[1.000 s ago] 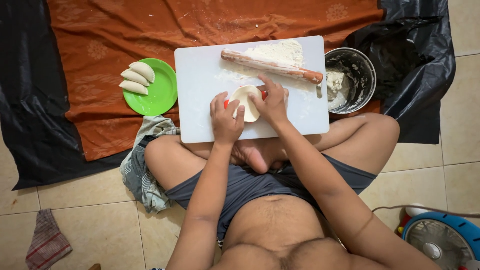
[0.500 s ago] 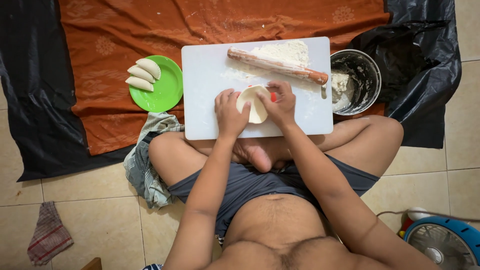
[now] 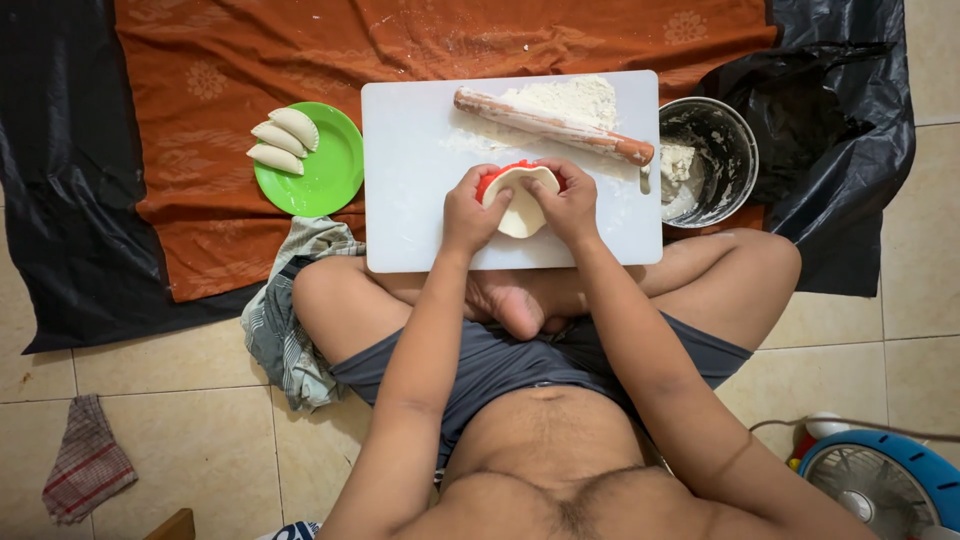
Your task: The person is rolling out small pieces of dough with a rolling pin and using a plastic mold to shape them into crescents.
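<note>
Both hands meet over a white cutting board [image 3: 420,160] that rests on my crossed legs. My left hand [image 3: 468,212] and my right hand [image 3: 570,205] together hold a red dumpling press [image 3: 497,177] with a round sheet of pale dough [image 3: 522,200] laid in it. A wooden rolling pin [image 3: 555,127] lies across the far part of the board, beside a heap of flour [image 3: 565,100]. Three folded dumplings [image 3: 280,143] sit on a green plate [image 3: 325,175] to the left.
A metal bowl [image 3: 712,160] with dough remains stands right of the board. An orange cloth [image 3: 220,90] over black plastic [image 3: 60,200] covers the tiled floor. A checked cloth [image 3: 290,320] lies by my left knee, a small rag [image 3: 88,468] lower left, a blue fan [image 3: 880,490] lower right.
The dough round has gone from lying loosely between my fingers to sitting spread in the red press, which both hands now grip. The camera view has shifted slightly.
</note>
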